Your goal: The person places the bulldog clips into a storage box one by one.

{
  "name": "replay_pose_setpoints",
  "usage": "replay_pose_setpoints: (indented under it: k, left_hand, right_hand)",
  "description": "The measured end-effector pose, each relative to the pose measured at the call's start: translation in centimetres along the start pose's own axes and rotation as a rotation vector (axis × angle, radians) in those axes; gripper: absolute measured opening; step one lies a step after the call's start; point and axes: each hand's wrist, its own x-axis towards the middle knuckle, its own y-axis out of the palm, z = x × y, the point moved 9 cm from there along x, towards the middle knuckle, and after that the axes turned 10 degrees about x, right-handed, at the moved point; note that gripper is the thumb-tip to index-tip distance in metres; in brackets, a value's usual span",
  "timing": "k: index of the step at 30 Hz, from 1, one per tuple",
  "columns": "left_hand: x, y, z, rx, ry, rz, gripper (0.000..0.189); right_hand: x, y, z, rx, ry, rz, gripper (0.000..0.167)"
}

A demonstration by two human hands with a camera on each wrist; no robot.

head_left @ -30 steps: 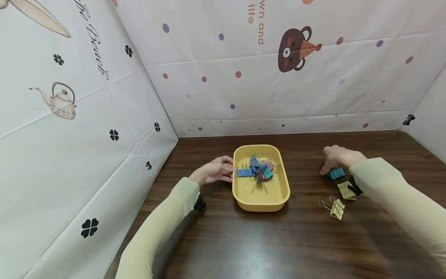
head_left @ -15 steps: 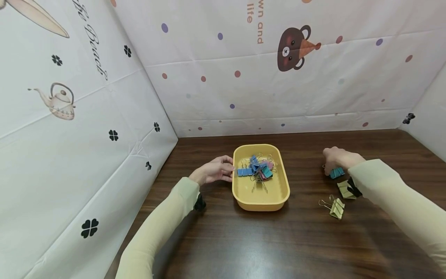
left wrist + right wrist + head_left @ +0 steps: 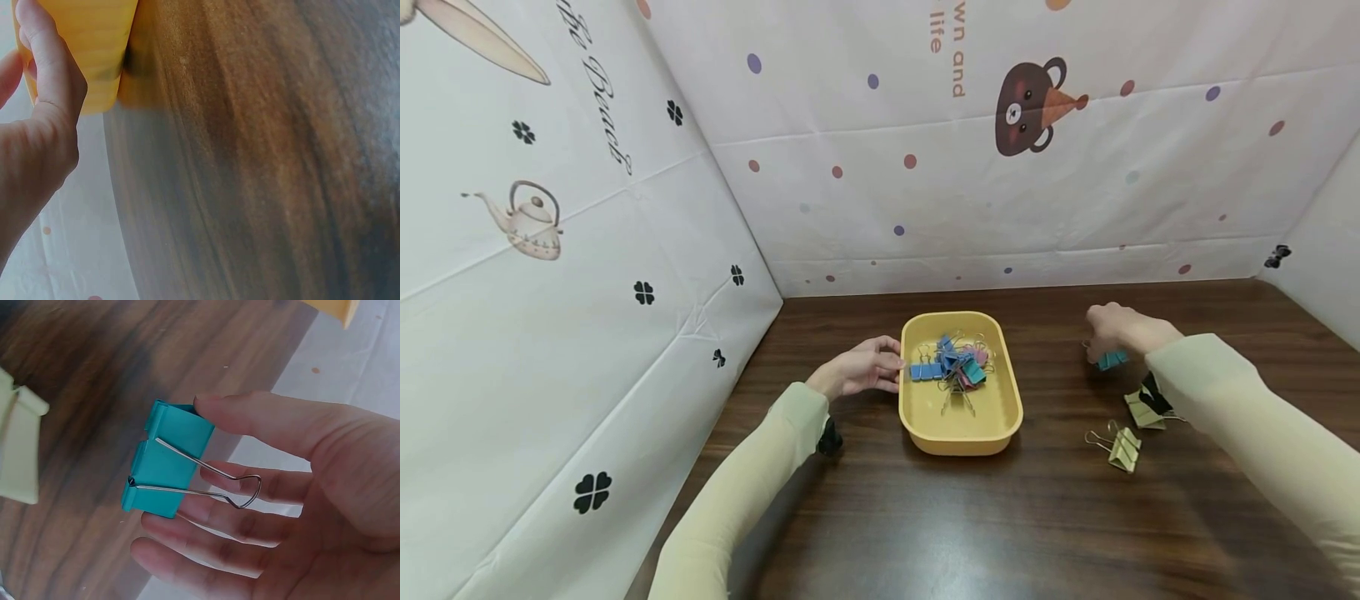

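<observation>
My right hand pinches a teal binder clip between thumb and fingers. Its wire handle points toward the palm in the right wrist view. On the other side, my left hand rests against the left side of a yellow plastic tray, its fingers loosely extended along the wall. In the left wrist view, fingers of that hand lie on the tray's outer wall. Inside the tray is a small heap of blue, teal and pink binder clips.
Two pale yellow binder clips lie on the dark wooden table: one clip nearer the front, the other clip partly behind the right wrist. White printed sheets wall in the back, left and right.
My right hand's fingers have closed on the teal clip, and the hand has moved slightly left and back with it. My left hand and the tray have stayed in place.
</observation>
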Motion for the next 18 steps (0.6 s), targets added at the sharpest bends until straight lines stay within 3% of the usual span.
replay_pose_setpoints:
  k: [3,10,14,18]
  left_hand:
    - [0.0,-0.1,0.0,0.005,0.004,0.0,0.044]
    - [-0.1,0.0,-0.1,-0.001,0.008,0.001,0.046]
    - [-0.2,0.1,-0.2,0.002,0.009,0.004,0.048]
    - [-0.3,0.2,-0.3,0.007,0.008,0.004,0.049]
  right_hand:
    - [0.1,-0.5,0.8,-0.005,-0.027,-0.02,0.05]
    - [0.8,-1.1,2.3,-0.009,-0.061,-0.024,0.024]
    - [1.0,-1.7,3.4,-0.035,-0.084,-0.042,0.032]
    - [1.2,-2.0,4.5,-0.016,-0.086,-0.041,0.028]
